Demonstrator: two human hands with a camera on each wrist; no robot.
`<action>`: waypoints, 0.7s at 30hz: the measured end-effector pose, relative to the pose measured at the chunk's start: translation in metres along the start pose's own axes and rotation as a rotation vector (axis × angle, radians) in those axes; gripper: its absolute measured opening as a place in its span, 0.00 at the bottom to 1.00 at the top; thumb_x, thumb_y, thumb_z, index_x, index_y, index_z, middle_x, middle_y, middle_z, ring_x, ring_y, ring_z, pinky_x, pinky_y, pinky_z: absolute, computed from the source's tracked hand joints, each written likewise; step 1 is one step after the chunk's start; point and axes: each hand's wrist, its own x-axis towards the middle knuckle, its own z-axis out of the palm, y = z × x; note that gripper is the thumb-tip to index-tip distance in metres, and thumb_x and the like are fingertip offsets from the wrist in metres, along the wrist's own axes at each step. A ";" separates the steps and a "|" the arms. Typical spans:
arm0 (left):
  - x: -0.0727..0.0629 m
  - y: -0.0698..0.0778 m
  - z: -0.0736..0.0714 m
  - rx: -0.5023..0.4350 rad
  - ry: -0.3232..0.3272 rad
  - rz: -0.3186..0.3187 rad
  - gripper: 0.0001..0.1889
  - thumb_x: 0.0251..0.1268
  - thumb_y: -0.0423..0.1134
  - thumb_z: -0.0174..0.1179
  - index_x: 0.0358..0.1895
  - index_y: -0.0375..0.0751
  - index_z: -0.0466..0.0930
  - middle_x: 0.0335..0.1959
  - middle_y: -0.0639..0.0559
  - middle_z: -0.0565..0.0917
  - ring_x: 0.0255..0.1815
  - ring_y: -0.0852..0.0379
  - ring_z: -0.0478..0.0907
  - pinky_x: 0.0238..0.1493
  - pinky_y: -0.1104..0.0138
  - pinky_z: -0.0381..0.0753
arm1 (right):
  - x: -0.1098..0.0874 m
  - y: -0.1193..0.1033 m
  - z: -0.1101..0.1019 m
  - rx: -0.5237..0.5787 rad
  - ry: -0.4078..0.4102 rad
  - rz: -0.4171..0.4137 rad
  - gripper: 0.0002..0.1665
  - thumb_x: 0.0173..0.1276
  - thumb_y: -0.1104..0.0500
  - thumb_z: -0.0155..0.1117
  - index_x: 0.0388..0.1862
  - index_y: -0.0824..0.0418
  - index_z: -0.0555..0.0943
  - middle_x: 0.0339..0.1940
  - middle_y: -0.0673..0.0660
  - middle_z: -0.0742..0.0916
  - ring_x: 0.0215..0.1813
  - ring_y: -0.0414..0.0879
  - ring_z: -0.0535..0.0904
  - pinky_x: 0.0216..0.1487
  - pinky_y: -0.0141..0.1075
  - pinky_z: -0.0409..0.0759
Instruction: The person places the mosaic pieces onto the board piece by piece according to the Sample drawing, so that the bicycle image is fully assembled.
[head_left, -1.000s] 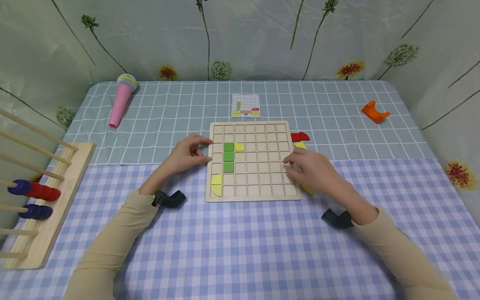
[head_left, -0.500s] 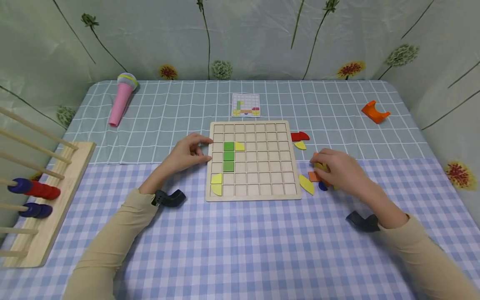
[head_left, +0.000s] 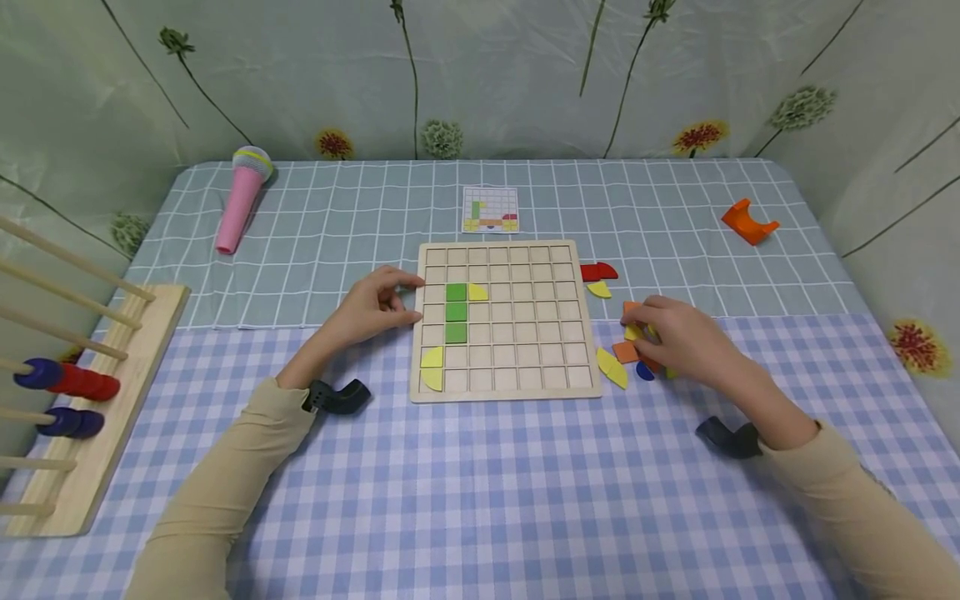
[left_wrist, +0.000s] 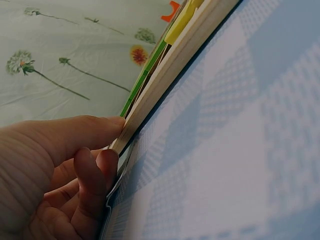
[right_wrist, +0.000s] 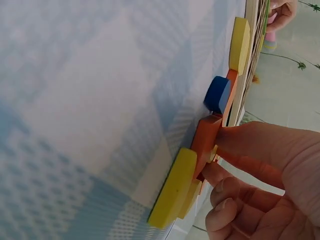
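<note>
A wooden grid board [head_left: 505,396] lies mid-table. Green square tiles [head_left: 456,312] form a column on it, with a yellow quarter-circle tile [head_left: 477,292] beside the top one and two yellow tiles [head_left: 432,368] at lower left. My left hand [head_left: 378,304] rests thumb and fingertips against the board's left edge. Right of the board, my right hand [head_left: 686,337] has its thumb and fingers down among loose tiles; whether it pinches one is hidden. Around the fingers lie an orange tile [right_wrist: 206,137], a yellow tile [right_wrist: 173,187] and a blue tile [right_wrist: 217,95].
A pattern card [head_left: 491,209] lies behind the board. Red tiles [head_left: 598,272] and a yellow leaf-shaped tile [head_left: 612,367] lie by its right side. A pink toy microphone [head_left: 242,200] is at back left, a bead abacus [head_left: 135,417] at left, an orange curved piece [head_left: 750,222] at back right.
My right hand has moved from the board's right edge rightward to the loose tiles, then stayed there with small finger shifts. The left hand has kept its place at the board.
</note>
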 end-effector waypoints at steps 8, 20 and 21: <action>0.000 0.000 0.001 0.022 0.002 0.002 0.26 0.53 0.31 0.67 0.57 0.33 0.74 0.50 0.39 0.74 0.25 0.72 0.72 0.29 0.79 0.72 | 0.005 0.001 -0.002 -0.024 0.005 -0.042 0.10 0.56 0.61 0.66 0.38 0.61 0.83 0.30 0.55 0.81 0.31 0.46 0.71 0.30 0.34 0.72; 0.000 -0.001 0.000 0.040 0.007 0.000 0.25 0.53 0.32 0.67 0.57 0.34 0.75 0.50 0.40 0.74 0.24 0.71 0.72 0.29 0.79 0.72 | 0.004 -0.012 -0.003 -0.012 0.047 -0.051 0.12 0.55 0.61 0.67 0.40 0.62 0.84 0.36 0.59 0.83 0.33 0.49 0.74 0.35 0.41 0.78; -0.001 -0.001 0.000 0.041 0.007 -0.002 0.25 0.53 0.32 0.67 0.57 0.34 0.74 0.50 0.40 0.74 0.24 0.71 0.72 0.29 0.79 0.72 | 0.005 -0.015 -0.003 -0.010 0.054 -0.064 0.13 0.54 0.62 0.67 0.40 0.62 0.84 0.36 0.59 0.84 0.34 0.49 0.75 0.36 0.41 0.79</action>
